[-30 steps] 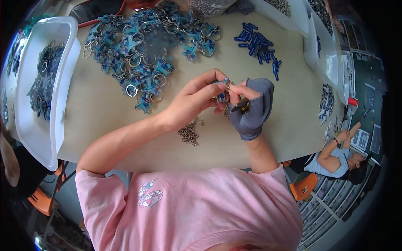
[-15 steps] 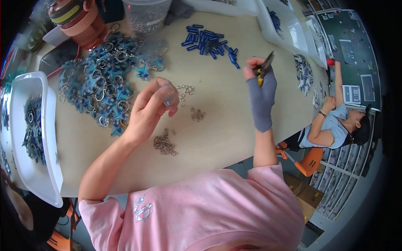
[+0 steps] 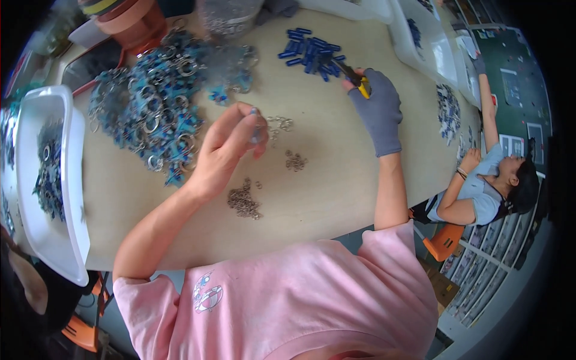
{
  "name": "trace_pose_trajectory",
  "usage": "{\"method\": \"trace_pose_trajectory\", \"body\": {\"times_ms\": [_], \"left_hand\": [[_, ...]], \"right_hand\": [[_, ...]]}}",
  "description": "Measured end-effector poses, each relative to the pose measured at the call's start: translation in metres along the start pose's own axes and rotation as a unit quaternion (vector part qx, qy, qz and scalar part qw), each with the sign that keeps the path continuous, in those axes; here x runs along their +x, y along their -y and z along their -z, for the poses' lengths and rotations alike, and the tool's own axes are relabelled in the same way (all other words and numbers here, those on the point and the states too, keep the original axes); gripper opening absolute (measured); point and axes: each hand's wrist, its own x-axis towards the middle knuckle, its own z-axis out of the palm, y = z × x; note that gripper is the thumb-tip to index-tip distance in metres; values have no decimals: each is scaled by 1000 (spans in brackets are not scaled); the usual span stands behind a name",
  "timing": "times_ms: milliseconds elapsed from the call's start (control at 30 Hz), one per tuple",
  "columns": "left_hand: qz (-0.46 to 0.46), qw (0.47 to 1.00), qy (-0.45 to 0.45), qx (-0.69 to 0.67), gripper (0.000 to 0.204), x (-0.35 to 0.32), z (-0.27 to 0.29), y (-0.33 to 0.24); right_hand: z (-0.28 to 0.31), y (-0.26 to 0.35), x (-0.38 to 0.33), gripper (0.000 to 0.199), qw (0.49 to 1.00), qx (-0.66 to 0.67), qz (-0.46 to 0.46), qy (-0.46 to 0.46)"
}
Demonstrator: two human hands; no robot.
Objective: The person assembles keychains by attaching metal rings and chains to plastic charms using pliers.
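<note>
My left hand (image 3: 221,151) is closed in a pinch over the middle of the table, with a small clear, bluish piece (image 3: 257,127) at its fingertips; its kind is blurred. In a grey fingerless glove, my right hand (image 3: 379,108) grips pliers (image 3: 358,79) with yellow on the handles. Their dark jaws point up and left, by a heap of dark blue tube-shaped pieces (image 3: 309,51). Left of my left hand lies a big pile of turquoise-and-blue keyrings (image 3: 150,111). Small metal rings lie in a loose scatter (image 3: 279,124), a little cluster (image 3: 295,161) and a darker heap (image 3: 244,202).
A white tub (image 3: 75,198) with blue-green pieces stands at the left edge. At the back are a reddish cup (image 3: 135,27), a phone (image 3: 93,65) and a clear bucket (image 3: 228,18). Far right are another white bin (image 3: 429,57), small pieces (image 3: 447,114) and a co-worker (image 3: 480,186).
My right hand has turned and swung the pliers left and down toward the blue tube pieces. The left hand keeps its pinch. The whole view has shifted slightly.
</note>
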Motion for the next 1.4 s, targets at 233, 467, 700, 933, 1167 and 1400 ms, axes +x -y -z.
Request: {"method": "trace_pose_trajectory", "body": {"times_ms": [233, 467, 700, 933, 1167, 1400], "left_hand": [[-5, 1000, -13, 20, 26, 2, -1, 2], [10, 998, -30, -59, 22, -2, -6, 4], [22, 996, -70, -53, 28, -5, -18, -2], [-11, 998, -61, -34, 28, -7, -19, 4], [-27, 998, -43, 26, 25, -8, -18, 2], [-13, 1000, -21, 7, 25, -7, -16, 3]], "right_hand": [[8, 15, -2, 18, 997, -29, 40, -54], [35, 113, -39, 10, 908, 396, -108, 87], [16, 132, -50, 21, 920, 377, 102, 32], [4, 133, -48, 31, 939, 236, 236, -80], [6, 134, -52, 21, 941, 304, 135, -64], [13, 136, -54, 11, 897, 433, -89, 3]]}}
